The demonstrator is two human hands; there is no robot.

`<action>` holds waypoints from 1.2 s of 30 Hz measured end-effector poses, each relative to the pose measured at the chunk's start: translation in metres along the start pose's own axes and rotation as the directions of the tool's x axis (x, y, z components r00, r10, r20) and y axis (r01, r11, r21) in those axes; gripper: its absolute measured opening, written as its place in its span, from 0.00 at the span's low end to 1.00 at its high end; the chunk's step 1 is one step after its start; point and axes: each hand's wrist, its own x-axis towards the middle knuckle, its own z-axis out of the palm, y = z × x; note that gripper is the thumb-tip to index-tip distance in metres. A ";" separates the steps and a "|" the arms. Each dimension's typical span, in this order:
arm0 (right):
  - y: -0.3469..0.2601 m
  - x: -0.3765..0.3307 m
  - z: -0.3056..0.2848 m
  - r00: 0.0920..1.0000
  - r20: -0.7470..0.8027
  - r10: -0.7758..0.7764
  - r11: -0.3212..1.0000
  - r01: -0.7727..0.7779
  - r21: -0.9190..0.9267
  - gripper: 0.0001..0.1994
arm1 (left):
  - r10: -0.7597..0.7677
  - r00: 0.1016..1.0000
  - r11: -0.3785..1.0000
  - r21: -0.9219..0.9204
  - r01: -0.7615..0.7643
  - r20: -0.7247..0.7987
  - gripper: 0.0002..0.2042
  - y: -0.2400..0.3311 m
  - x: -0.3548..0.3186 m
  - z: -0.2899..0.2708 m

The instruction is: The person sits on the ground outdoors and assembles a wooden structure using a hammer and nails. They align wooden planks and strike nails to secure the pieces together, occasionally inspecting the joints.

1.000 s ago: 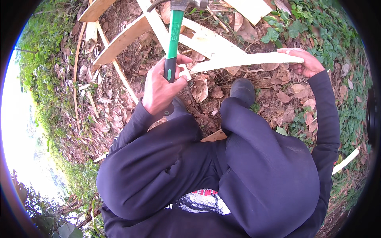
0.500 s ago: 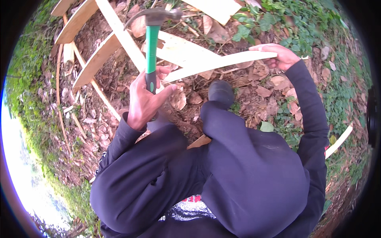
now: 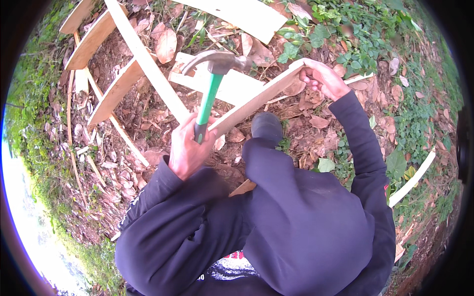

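Observation:
My left hand [image 3: 187,148] is closed around the green handle of a claw hammer [image 3: 210,91], whose grey steel head is up over the pale boards. My right hand [image 3: 323,79] grips the far end of a thin pale wooden strip [image 3: 256,101] that slants down toward my left hand. The near end of the strip lies by my left fingers. My dark shoe [image 3: 266,126] stands on the ground just under the strip, and my dark-clothed knee fills the lower middle.
A frame of pale wooden slats [image 3: 116,89] lies on leaf-strewn soil at the upper left. A wide flat board [image 3: 237,15] lies at the top. Another thin strip [image 3: 412,180] lies at the right among green ground plants [image 3: 355,44].
The view has swung, so boards and hands sit lower in the picture. My right hand has raised its end of the strip, which now slants more steeply. The hammer head is tilted further to the right.

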 end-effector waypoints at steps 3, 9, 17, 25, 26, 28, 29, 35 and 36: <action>0.002 0.006 0.015 0.991 0.013 -0.135 0.988 0.136 -0.072 0.14 | 0.137 0.991 0.988 0.070 -0.137 0.010 0.06 -0.007 -0.008 -0.013; -0.001 0.003 0.019 0.910 0.043 -0.412 0.730 0.358 -0.582 0.20 | 0.021 1.000 0.997 0.076 -0.020 -0.019 0.10 -0.004 -0.027 -0.025; 0.016 -0.039 0.026 0.895 -0.292 -0.336 0.942 0.314 -0.120 0.23 | 0.038 0.999 0.994 0.099 -0.038 -0.003 0.11 -0.018 -0.035 -0.017; 0.032 -0.053 0.017 0.922 -0.210 -0.327 0.940 0.293 -0.175 0.15 | 0.217 0.973 0.970 0.131 -0.205 -0.079 0.13 -0.029 -0.055 -0.019; 0.027 -0.054 0.019 0.931 -0.176 -0.321 0.938 0.286 -0.197 0.13 | 0.224 0.972 0.965 0.158 -0.210 -0.074 0.13 -0.027 -0.056 -0.020; 0.006 -0.052 0.038 0.904 -0.194 -0.380 0.885 0.294 -0.361 0.08 | 0.268 0.960 0.946 0.210 -0.247 -0.080 0.13 -0.028 -0.058 -0.021; -0.001 -0.049 0.045 0.879 -0.198 -0.433 0.854 0.330 -0.401 0.08 | 0.305 0.948 0.931 0.235 -0.277 -0.089 0.13 -0.031 -0.058 -0.021; -0.011 -0.020 0.066 0.546 -0.189 -0.816 0.553 0.645 -0.527 0.08 | 0.198 0.977 0.969 0.164 -0.183 -0.078 0.13 -0.031 -0.060 -0.017; -0.018 -0.021 0.067 0.532 -0.152 -0.833 0.483 0.564 -0.669 0.08 | 0.173 0.982 0.973 0.166 -0.160 -0.069 0.12 -0.032 -0.062 -0.018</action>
